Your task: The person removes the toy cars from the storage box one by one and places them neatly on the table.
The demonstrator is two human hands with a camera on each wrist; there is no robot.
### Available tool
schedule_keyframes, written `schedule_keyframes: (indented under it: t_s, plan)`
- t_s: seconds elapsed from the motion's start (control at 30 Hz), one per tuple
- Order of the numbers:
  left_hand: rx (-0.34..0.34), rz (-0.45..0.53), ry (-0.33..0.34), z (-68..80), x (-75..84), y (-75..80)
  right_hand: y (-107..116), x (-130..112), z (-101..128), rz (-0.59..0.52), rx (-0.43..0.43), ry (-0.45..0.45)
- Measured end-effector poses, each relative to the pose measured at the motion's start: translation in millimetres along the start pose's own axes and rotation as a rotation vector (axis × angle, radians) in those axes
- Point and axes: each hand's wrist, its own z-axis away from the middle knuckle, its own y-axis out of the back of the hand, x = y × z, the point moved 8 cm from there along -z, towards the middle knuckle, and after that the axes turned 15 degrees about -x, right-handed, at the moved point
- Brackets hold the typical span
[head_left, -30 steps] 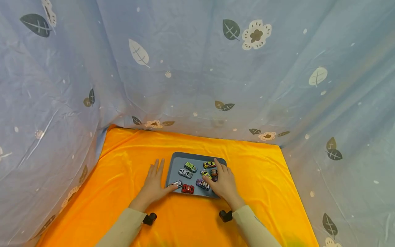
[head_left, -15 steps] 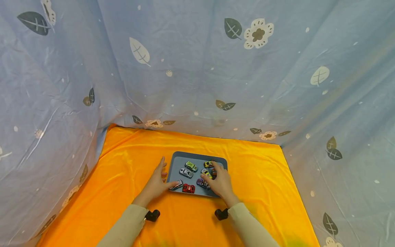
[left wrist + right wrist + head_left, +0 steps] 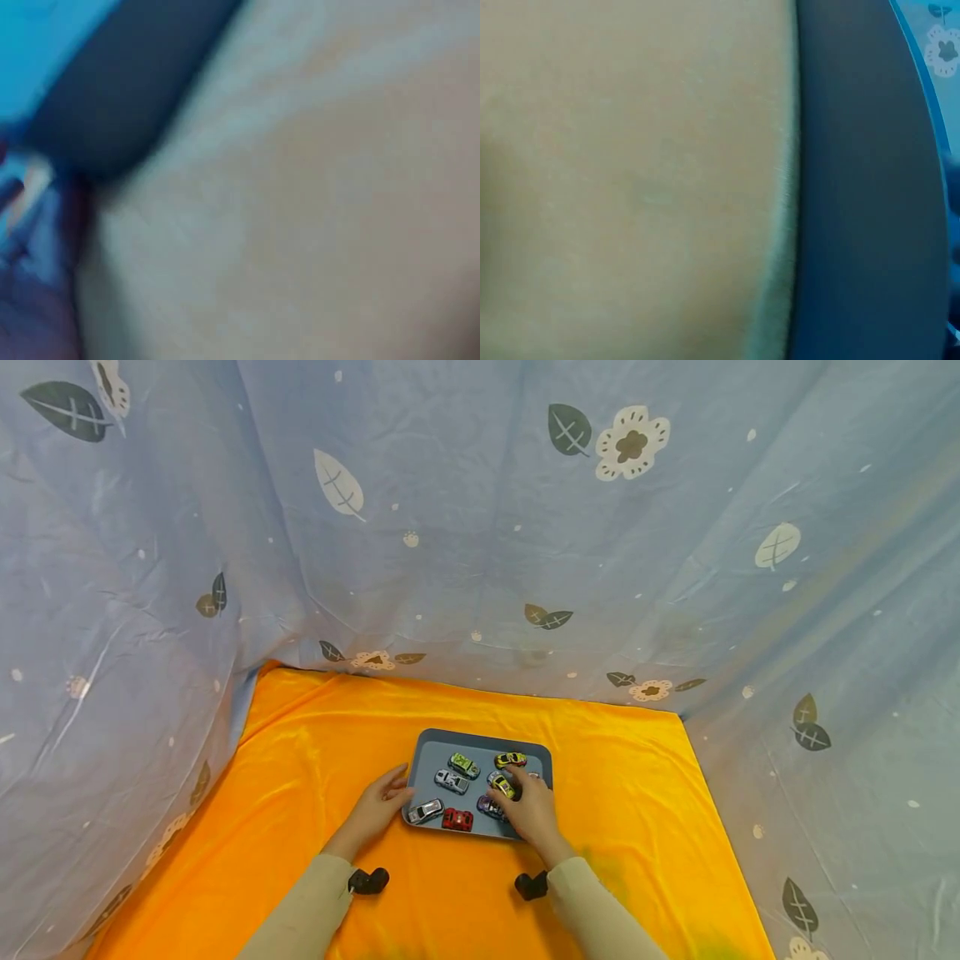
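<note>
At the left, the left hand [image 3: 375, 804] has its fingers loosely bent, thumb and fingers apart, beside the grey tray [image 3: 480, 741], probably placed there to steady it; I cannot tell whether it touches the rim. The tray lies flat on the orange cloth [image 3: 337, 718], and its raised rim likely serves to stop the cars rolling off. Inside, left to right, sit a silver car [image 3: 426, 811], white car [image 3: 452, 781], red car [image 3: 457, 819] and green car [image 3: 464, 766], spaced apart, then a purple car [image 3: 489, 807], a yellow-and-white car [image 3: 500, 786] and a yellow car [image 3: 511, 760]. The right hand [image 3: 532, 810] spans the yellow-and-white car, thumb and forefinger at opposite ends; whether that grip is clamped, I cannot tell.
</note>
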Motion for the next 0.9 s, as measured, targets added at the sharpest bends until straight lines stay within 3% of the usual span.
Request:
schedule_keyframes:
  t_s: [0.27, 0.67, 0.9]
  plan:
    - [0.028, 0.079, 0.044, 3.4, -15.0, -2.4, -2.9, 7.2, 1.5, -0.024, 0.014, -0.029]
    - [0.052, 0.030, 0.040, 5.4, -9.1, 1.1, -1.1, 4.4, -0.7, -0.050, 0.027, -0.104]
    - [0.054, 0.051, 0.032, 4.2, -12.2, 0.7, -2.0, 0.6, 0.4, -0.047, 0.008, -0.113]
